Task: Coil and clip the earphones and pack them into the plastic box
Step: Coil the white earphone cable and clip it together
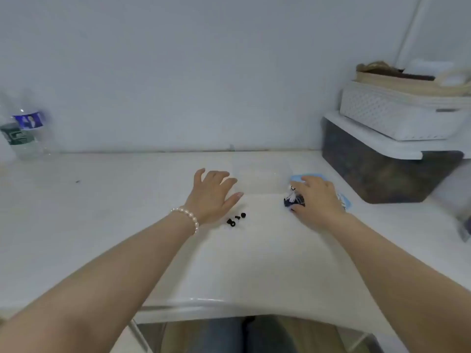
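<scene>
Two hands (212, 193) (318, 197) over smooth white table (127, 200).

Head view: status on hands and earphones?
Left hand open, spread over the table, holding nothing. Right hand covers the dark earphone bundle by the blue-rimmed box; grip unclear. Small black clips lie loose between.

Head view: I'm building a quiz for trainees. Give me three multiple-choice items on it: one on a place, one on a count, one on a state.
1. Where is the bottle?
A. far left, by the wall
B. on the white basket
C. beside the right hand

2. How many small black pieces lie near the left hand?
A. one
B. three
C. six

3. How is the left hand?
A. fist
B. open, fingers spread
C. gripping the bottle

Key: 1 A, it stands at the table's far left; 2 B, three show; 3 B, its fingers are straight and hold nothing.
</scene>
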A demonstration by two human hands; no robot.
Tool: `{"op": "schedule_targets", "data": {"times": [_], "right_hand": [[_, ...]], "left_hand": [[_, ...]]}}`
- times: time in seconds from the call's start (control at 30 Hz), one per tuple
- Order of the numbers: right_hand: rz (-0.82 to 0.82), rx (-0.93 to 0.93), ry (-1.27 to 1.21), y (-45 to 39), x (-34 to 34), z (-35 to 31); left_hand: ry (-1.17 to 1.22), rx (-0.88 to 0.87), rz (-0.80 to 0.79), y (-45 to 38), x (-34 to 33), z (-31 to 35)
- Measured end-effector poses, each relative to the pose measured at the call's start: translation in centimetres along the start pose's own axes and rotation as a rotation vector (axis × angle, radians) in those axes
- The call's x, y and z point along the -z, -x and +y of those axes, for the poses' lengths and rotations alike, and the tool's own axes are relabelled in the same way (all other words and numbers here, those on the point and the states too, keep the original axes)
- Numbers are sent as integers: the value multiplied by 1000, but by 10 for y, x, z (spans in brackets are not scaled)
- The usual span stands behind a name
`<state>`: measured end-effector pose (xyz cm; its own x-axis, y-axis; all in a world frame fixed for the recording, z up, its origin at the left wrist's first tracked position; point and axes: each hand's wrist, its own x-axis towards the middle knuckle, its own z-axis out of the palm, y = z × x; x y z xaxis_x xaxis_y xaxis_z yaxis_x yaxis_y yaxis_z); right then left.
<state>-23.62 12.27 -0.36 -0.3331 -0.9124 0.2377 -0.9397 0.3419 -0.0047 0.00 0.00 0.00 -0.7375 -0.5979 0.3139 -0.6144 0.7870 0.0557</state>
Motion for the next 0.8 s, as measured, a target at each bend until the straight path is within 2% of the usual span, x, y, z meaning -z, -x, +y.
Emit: {"op": "schedule_targets", "data": {"times": [0.17,0.27,0.4,0.53,0.6,0.67,0.8], "right_hand": [[-18,46,12,-21,-13,0],[125,29,-101,-38,2,8],[372,-65,-425,-49,48,14],[461,-128,-957,-46,84,1],[410,-145,-1156,-43,93,-12],[264,-153,-1354,-39,94,-28],[2,-183,-1810,-33,75,-52]], "left_hand": [[90,-17,99,-3,-16,-2],[183,-21,178,-9,-18,-5],[303,-30,281,-20,-19,-3],[554,32,370,-33,-12,10],[854,124,336,-38,-2,22],[1199,229,240,-44,7,34],[1759,406,-160,-46,10,47]]}}
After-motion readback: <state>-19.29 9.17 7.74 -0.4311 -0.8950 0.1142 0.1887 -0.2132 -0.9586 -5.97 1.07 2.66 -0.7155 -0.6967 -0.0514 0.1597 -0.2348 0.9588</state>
